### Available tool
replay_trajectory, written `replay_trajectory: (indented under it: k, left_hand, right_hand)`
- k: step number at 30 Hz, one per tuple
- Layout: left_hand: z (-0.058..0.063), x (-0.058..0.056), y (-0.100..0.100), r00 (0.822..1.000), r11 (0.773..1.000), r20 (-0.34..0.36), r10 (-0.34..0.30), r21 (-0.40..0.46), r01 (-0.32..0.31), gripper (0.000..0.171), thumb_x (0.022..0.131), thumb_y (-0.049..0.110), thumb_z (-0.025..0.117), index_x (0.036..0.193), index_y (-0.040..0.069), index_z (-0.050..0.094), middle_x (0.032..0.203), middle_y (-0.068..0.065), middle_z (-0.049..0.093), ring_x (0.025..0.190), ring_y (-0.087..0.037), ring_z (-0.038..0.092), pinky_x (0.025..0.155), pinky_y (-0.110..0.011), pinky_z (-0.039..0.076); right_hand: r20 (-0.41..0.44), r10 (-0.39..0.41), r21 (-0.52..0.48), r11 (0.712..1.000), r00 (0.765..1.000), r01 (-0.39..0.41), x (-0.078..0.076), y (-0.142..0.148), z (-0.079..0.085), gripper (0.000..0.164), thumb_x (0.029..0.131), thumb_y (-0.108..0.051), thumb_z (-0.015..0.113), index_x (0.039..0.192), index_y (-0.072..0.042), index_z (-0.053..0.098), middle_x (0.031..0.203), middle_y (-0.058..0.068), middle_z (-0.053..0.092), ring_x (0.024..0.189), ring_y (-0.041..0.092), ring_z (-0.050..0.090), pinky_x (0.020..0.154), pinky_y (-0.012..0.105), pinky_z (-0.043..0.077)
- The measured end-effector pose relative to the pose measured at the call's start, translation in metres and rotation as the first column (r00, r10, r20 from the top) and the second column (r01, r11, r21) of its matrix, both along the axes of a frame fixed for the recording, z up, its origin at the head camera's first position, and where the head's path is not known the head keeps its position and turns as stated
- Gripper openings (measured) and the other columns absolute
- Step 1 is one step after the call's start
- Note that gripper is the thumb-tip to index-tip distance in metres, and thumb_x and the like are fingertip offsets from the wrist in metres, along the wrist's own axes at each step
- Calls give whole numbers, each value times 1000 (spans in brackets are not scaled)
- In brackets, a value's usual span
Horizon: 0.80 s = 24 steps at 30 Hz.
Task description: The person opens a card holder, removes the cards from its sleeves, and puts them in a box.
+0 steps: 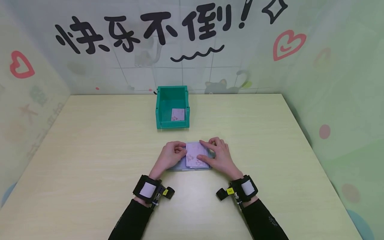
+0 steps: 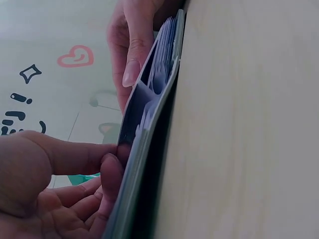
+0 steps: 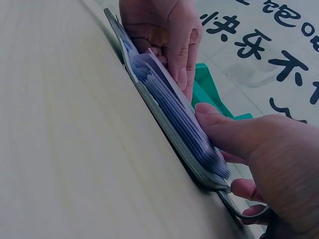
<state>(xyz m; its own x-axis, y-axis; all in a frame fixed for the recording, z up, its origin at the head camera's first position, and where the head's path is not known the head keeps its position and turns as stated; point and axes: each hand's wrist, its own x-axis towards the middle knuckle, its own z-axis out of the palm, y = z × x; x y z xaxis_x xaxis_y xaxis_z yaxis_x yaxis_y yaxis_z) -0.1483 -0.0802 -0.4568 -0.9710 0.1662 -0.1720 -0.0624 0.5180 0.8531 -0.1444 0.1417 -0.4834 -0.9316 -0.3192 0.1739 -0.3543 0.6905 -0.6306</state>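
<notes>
A small card album (image 1: 180, 165) with a grey-blue cover lies open at the table's middle, its purple pocket leaves (image 3: 179, 122) fanned in a stack. A pale purple card with a pink print (image 1: 195, 155) shows on top. My left hand (image 1: 172, 156) pinches the left edge of the top leaf between thumb and forefinger, lifting it slightly in the left wrist view. My right hand (image 1: 220, 157) holds the album's right side, thumb lying on the top leaf and some fingers at the cover's edge. The right fingers' undersides are partly hidden.
Beyond the album stands a green plastic bin (image 1: 171, 96), with a pink-purple card (image 1: 178, 114) inside it. The pale wooden table (image 1: 90, 143) is bounded by printed panels at the back (image 1: 144, 76) and on both sides.
</notes>
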Motion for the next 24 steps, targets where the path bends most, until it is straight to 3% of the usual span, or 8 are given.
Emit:
replay_trajectory:
  k: [7,12,24]
  left_hand:
    - [0,2,0,999,999,-16,-42,-8,42,40,94,14,70,129,-3,62,97,-13,73,80,-16,61,71,-23,47]
    - [-1,2,0,999,1000,-26,-19,-24,19,41,92,13,72,128,-3,62,91,-12,73,78,-15,60,71,-23,45]
    - [4,0,-6,996,998,81,47,27,-50,39,92,9,71,129,-1,63,96,-16,75,68,-13,68,65,-24,55]
  right_hand:
    - [0,-1,-4,1000,1000,1,0,0,-1,58,85,-33,80,138,-16,63,113,10,47,107,28,40,89,40,26]
    - [0,-1,-8,1000,1000,1,0,0,-3,57,86,-32,80,138,-16,63,113,10,47,107,28,40,90,40,26]
    - [7,-8,-8,1000,1000,8,0,-1,-2,56,86,-32,79,137,-16,64,114,10,48,108,29,40,89,39,26]
